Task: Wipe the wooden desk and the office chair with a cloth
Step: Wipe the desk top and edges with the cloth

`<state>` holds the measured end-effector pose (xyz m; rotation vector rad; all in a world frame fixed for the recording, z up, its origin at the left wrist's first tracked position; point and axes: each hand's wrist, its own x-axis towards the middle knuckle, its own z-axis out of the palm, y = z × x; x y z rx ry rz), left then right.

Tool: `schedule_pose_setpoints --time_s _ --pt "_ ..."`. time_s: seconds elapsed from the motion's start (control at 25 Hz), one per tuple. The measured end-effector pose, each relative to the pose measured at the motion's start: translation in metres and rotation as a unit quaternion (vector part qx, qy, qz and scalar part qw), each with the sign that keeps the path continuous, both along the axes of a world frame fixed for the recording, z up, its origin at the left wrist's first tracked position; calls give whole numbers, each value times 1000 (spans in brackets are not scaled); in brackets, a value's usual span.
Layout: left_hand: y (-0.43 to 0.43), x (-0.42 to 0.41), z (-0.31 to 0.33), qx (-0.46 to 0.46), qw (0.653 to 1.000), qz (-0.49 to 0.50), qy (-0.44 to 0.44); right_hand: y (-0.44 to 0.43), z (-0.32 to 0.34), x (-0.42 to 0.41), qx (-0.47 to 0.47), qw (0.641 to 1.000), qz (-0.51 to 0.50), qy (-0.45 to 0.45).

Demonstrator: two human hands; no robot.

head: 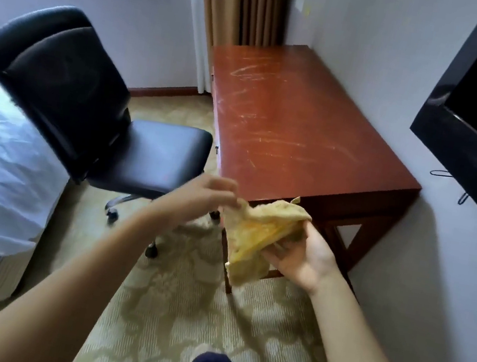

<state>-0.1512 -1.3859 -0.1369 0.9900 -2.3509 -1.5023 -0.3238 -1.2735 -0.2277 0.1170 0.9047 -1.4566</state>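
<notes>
So both hands hold the crumpled yellow cloth up near the reddish wooden counter. Left hand fingers pinch its top edge, right hand fingers curl under it. Black office chair sits just left.

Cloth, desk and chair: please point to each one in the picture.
cloth point(257, 231), head view, on its yellow middle fold.
desk point(297, 121), head view, on the wooden top.
chair point(156, 154), head view, on the seat cushion.

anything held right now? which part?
A crumpled yellow cloth: left hand pinches its upper left edge, right hand grips its right side from beneath.
</notes>
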Motion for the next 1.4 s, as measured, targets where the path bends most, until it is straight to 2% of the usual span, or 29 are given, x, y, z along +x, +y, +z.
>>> schedule_pose_setpoints --time_s 0.08,0.24,0.4,0.52,0.6,0.68,0.76,0.84,0.92,1.04,1.16,1.2,1.24,1.4 --pt "-28 -11 -17 -7 996 -64 -64 -30 -4 -9 1 1000 -10 -28" --pt "-81 -40 -59 -64 973 -163 -152 -86 -19 -20 -21 991 -95 -94" --pt "-109 -69 -86 -13 962 -212 -173 -108 -38 -47 13 984 -155 -90" --pt "-140 -104 -102 4 968 -181 -175 -124 -55 -89 17 984 -176 -36" --pt "-158 -124 -107 4 974 -155 -164 -137 -64 -115 53 982 -153 97" --pt "-176 -145 -111 13 983 -114 -146 -154 -73 -144 118 942 -94 299" --pt "-192 -167 -114 25 989 -57 -135 -174 -84 -178 152 873 -44 462" --pt "-204 -184 -115 28 991 -13 -132 -194 -93 -208 184 798 -13 574" --pt "-216 -194 -116 34 991 20 -130 -215 -104 -230 221 718 49 659" --pt "-231 -192 -123 51 988 67 -129 -230 -118 -234 288 593 139 738" --pt "-245 -183 -131 61 985 100 -128 -224 -132 -216 297 496 133 805" --pt "-249 -178 -134 64 984 108 -126 -221 -138 -210 290 483 117 818" --pt "-253 -173 -137 69 983 113 -125 -220 -143 -205 279 484 95 824" --pt "-264 -152 -149 96 977 145 -124 -243 -151 -183 178 524 31 832"
